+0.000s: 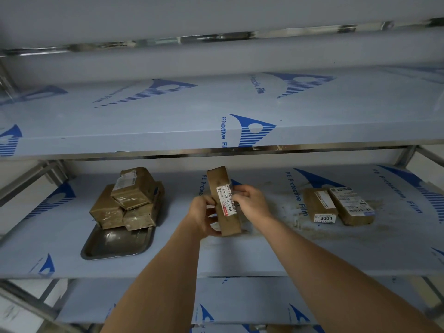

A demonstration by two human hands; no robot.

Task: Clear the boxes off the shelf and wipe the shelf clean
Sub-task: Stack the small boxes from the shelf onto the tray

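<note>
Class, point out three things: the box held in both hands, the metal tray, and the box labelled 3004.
held box [222, 188], head view, upper brown face.
metal tray [115, 243], head view, bare front floor.
box labelled 3004 [319, 204], head view, brown top face.

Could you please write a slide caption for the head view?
Both hands, left hand and right hand, grip a labelled box above the dusty shelf.

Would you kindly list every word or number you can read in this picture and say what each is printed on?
"642 L714 00 015": white label on the box held in both hands.
"3004": white sticker on the left of the two boxes lying at the right.
"PE Protective Film": blue print on the shelf film, repeated on other shelves.
The labels on the stacked boxes and the rightmost box are too small to read.
</note>
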